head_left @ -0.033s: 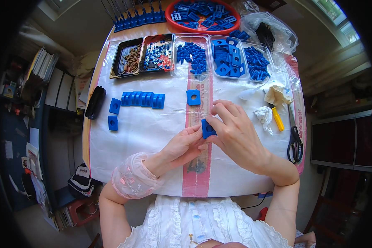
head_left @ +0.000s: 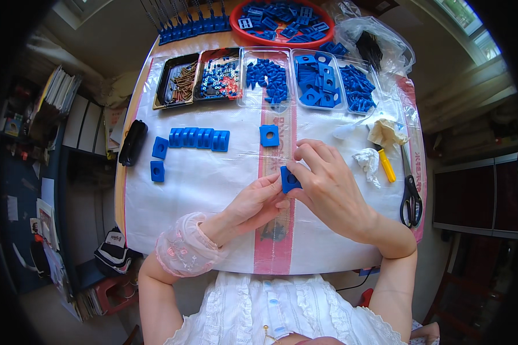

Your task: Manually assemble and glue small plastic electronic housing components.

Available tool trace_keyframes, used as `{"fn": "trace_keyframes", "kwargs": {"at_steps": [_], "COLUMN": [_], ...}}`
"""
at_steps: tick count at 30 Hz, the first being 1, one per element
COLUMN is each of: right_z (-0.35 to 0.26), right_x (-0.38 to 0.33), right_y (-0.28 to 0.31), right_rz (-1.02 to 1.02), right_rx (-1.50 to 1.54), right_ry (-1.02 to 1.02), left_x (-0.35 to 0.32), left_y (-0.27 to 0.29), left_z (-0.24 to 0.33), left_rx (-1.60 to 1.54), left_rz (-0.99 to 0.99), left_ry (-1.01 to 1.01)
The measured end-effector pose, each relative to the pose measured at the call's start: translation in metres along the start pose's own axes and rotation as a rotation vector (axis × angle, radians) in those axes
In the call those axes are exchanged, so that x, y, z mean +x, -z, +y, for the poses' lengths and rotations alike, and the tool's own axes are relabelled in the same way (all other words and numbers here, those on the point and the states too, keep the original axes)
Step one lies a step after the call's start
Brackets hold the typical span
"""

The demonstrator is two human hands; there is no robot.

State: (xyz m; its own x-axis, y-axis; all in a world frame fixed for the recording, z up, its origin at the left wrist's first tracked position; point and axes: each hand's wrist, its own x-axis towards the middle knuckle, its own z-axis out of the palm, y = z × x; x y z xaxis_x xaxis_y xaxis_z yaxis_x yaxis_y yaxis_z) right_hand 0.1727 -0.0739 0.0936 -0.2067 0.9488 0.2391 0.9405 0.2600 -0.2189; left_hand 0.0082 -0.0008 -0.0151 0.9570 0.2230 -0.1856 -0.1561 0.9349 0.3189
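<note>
Between my two hands, over the printed pink stripe of the table cover, is a blue plastic plate with a round hole (head_left: 290,180). My left hand (head_left: 261,200) pinches its left edge with thumb and fingers. From the right, my right hand (head_left: 328,183) grips the same plate, its curled fingers hiding part of it. Just beyond lies another blue holed plate (head_left: 269,135), flat on the cover. To the left, several blue plates stand in a row (head_left: 199,138), and two more plates, an upper one (head_left: 159,148) and a lower one (head_left: 157,171), lie beside them.
Along the back are trays of screws (head_left: 184,78), nuts (head_left: 220,77), small blue pieces (head_left: 269,77), holed plates (head_left: 318,80) and blue clips (head_left: 358,86). Behind them stands a red basin (head_left: 236,24). Scissors (head_left: 410,201), a yellow-handled tool (head_left: 387,165) and crumpled tissue (head_left: 367,164) lie right; a black case (head_left: 133,142) lies left.
</note>
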Motion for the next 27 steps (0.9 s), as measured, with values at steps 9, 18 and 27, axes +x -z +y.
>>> {"fn": "trace_keyframes", "kwargs": {"at_steps": [9, 18, 27], "right_z": [0.000, -0.001, 0.002], "right_x": [0.000, 0.000, -0.001], "right_y": [0.001, 0.001, -0.001], "right_rz": [0.002, 0.008, 0.001], "right_rx": [0.005, -0.010, -0.008], "right_ry": [0.002, 0.010, 0.005], "left_x": [-0.001, -0.001, -0.001], "left_y": [-0.011, -0.016, -0.018], "left_z": [0.002, 0.003, 0.004], "left_rx": [-0.010, -0.030, -0.036], "left_rz": [0.081, 0.124, 0.128], "left_ry": [0.010, 0.007, 0.012]}}
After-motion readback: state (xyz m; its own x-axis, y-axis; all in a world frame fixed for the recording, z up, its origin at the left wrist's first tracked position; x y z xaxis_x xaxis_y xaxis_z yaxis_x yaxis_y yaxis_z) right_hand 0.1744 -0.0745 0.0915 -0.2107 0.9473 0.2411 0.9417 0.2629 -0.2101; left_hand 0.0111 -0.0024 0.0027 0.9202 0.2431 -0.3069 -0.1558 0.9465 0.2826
